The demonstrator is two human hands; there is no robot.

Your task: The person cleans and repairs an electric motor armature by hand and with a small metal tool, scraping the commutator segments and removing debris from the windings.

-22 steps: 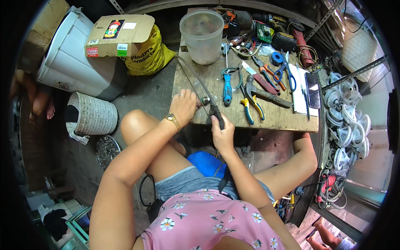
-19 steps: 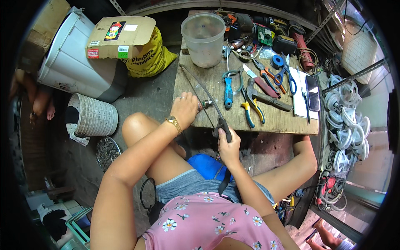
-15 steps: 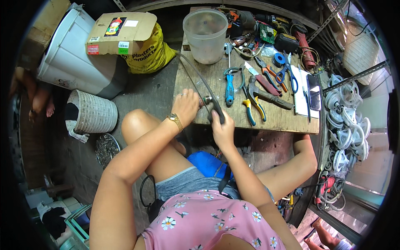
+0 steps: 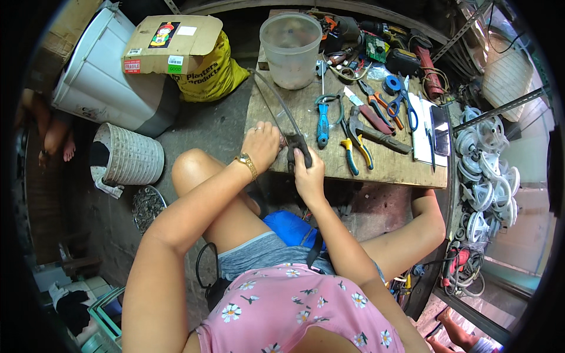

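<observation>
My right hand (image 4: 308,175) grips the dark handle of a hacksaw (image 4: 281,115), whose thin frame runs away from me up the left part of the wooden workbench (image 4: 385,167). My left hand (image 4: 262,144), with a ring and a gold watch, presses down on a small piece at the bench's near edge, right beside the blade. That piece is mostly hidden under my fingers.
On the bench lie a clear plastic bucket (image 4: 291,50), blue-handled pliers (image 4: 322,120), yellow-and-blue pliers (image 4: 356,147), blue scissors (image 4: 403,106) and a notebook (image 4: 426,132). Left of it stand a white drum (image 4: 100,82), a cardboard box (image 4: 170,44), a yellow bag (image 4: 209,73) and a small basket (image 4: 126,159). White fan parts (image 4: 485,176) pile at the right.
My right hand has pulled the hacksaw back toward me and pushed it forward again in strokes. My left hand has stayed pressed on the piece.
</observation>
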